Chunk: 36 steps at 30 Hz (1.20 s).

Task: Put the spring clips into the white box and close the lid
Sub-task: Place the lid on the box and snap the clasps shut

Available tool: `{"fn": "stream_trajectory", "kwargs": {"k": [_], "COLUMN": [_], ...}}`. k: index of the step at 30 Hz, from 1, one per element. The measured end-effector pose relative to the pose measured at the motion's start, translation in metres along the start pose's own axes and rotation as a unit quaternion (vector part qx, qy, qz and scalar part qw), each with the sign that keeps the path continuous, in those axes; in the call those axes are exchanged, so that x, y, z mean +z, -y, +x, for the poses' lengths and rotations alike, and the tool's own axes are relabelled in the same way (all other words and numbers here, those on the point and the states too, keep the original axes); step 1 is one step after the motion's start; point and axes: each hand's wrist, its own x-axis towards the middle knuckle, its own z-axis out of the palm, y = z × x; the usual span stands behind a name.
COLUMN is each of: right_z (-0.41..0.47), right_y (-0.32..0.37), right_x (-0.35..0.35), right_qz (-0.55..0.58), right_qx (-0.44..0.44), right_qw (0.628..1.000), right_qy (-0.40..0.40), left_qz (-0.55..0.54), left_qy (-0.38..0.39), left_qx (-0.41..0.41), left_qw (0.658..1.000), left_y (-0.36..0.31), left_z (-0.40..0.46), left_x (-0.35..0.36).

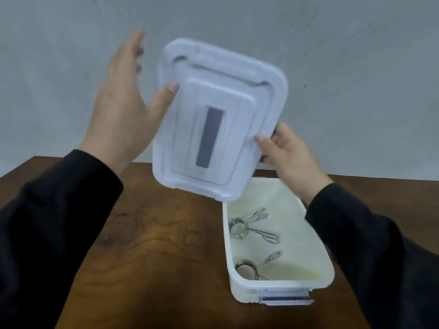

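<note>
Lid (213,129) raised tilted at frame centre, ready for closing | right hand (288,153) grasps its lower right edge | left hand (123,100) open, thumb steadying | spring clips (251,227) already inside white box (240,288), lower right, on surface (154,257).

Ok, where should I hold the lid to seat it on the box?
Take the lid by its two long rims, one hand per side, thumbs on top. It hangs tilted above the white box; the rims overhang, giving each grip an edge to level it.
</note>
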Motion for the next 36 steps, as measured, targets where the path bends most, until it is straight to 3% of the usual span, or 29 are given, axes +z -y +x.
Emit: {"fn": "stream_trajectory", "kwargs": {"k": [2,7,12,14,17,22,28,36], "right_z": [0.007,0.002,-0.018,-0.03,-0.043,-0.044,-0.048,-0.038], "right_y": [0.011,-0.006,-0.055,-0.074,-0.089,-0.101,-0.112,-0.123], "right_x": [-0.023,-0.068,-0.087,-0.089,-0.09,-0.092,-0.097,-0.11], "right_qz": [0.052,0.08,-0.178,-0.248,-0.265,-0.33,-0.354,-0.381], "right_qx": [0.034,0.141,0.215,0.238,0.284,0.281,0.284,0.284], "right_qw": [0.998,0.984,0.956,0.935,0.918,0.899,0.891,0.873], "right_qy": [-0.005,-0.079,-0.093,-0.089,-0.083,-0.057,-0.026,0.109], "left_qz": [-0.103,-0.222,-0.224,-0.171,-0.125,-0.006,0.02,0.009], "left_qy": [0.05,0.183,0.25,0.274,0.277,0.298,0.317,0.356], "left_qx": [-0.134,-0.231,-0.287,-0.285,-0.288,-0.257,-0.236,-0.262], "left_qw": [0.984,0.929,0.897,0.902,0.908,0.919,0.918,0.897], "left_y": [0.004,0.003,0.005,0.01,0.011,0.015,0.012,0.016], "left_z": [0.004,-0.014,-0.06,-0.077,-0.091,-0.101,-0.108,-0.123], "left_x": [0.017,0.075,0.142,0.16,0.173,0.183,0.183,0.184]}}
